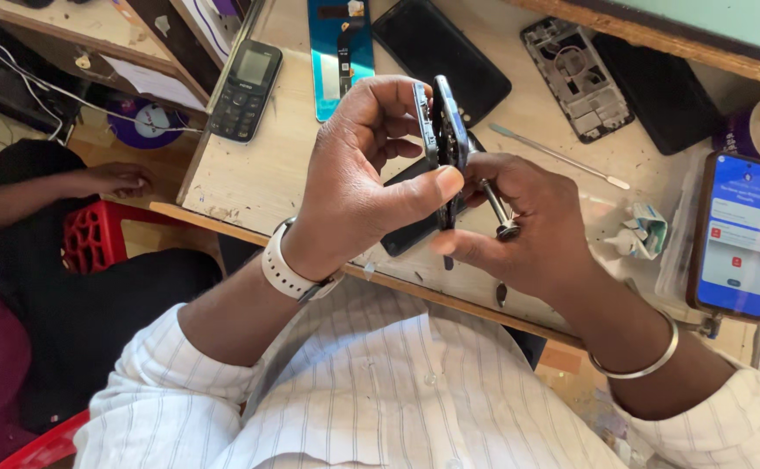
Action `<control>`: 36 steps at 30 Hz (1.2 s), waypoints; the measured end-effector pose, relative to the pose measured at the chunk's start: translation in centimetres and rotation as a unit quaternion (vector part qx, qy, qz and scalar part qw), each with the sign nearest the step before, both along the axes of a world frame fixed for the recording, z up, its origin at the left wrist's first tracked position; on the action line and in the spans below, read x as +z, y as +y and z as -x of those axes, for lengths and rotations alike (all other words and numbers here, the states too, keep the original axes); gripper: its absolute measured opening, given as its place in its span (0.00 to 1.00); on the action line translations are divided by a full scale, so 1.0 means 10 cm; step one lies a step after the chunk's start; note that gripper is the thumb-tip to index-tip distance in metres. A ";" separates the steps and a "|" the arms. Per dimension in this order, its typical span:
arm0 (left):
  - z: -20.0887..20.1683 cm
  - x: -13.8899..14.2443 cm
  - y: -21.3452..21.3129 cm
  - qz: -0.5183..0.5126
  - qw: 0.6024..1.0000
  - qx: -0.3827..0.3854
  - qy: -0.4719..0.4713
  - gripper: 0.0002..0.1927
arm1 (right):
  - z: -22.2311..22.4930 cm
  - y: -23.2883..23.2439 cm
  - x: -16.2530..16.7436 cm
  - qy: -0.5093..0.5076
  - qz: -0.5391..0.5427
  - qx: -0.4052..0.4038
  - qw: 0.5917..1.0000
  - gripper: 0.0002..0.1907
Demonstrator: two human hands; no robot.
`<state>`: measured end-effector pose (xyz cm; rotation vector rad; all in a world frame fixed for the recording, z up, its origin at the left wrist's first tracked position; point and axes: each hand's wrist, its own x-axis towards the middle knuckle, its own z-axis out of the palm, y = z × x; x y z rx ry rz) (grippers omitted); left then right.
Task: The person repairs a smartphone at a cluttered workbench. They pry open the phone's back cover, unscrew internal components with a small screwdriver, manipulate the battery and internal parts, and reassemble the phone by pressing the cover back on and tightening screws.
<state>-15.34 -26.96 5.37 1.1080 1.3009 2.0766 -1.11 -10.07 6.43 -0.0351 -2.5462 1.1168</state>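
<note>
My left hand (358,178) grips a dark opened smartphone (443,130) held on edge above the workbench, thumb pressed against its lower side. My right hand (523,221) holds a small screwdriver with a metal shaft (494,208), its tip pointing at the phone's exposed inside. A white watch sits on my left wrist and a metal bangle on my right. Under the hands a black phone panel (401,236) lies flat, partly hidden.
On the bench (258,174): a keypad phone (245,89), a teal back cover (338,52), a black screen (436,52), a bare phone frame (575,78), a metal spudger (558,156), a lit smartphone (738,233). Another person's hand (115,181) rests at left by a red stool.
</note>
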 end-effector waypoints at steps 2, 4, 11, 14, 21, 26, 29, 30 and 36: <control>0.00 0.02 0.01 0.002 1.000 -0.003 0.007 0.30 | 0.00 0.02 -0.01 0.012 0.043 0.020 0.999 0.36; 0.01 0.03 0.00 0.000 1.000 -0.023 0.011 0.30 | -0.01 0.05 -0.02 0.020 0.079 0.038 0.996 0.36; -0.06 0.09 -0.04 0.042 0.991 0.023 0.125 0.32 | -0.05 0.09 -0.03 0.026 0.110 0.061 0.992 0.40; -0.09 0.11 -0.02 0.045 0.987 0.037 0.147 0.32 | -0.07 0.10 -0.04 0.022 0.062 0.051 0.996 0.40; 0.07 0.09 -0.02 -0.021 0.992 -0.128 0.004 0.35 | -0.07 0.16 -0.13 0.049 0.207 0.046 0.976 0.31; 0.15 0.12 -0.01 -0.044 0.977 -0.209 -0.019 0.38 | -0.07 0.24 -0.18 0.059 0.272 0.083 0.957 0.33; 0.17 0.24 -0.04 -0.028 0.978 -0.172 0.117 0.37 | -0.05 0.24 -0.18 0.067 0.274 0.123 0.951 0.34; 0.19 0.30 -0.06 -0.020 0.966 -0.122 0.227 0.37 | -0.05 0.23 -0.17 0.062 0.294 0.130 0.945 0.36; 0.11 0.55 -0.13 0.041 0.856 0.028 0.514 0.40 | -0.04 0.19 -0.01 0.024 0.359 0.187 0.914 0.43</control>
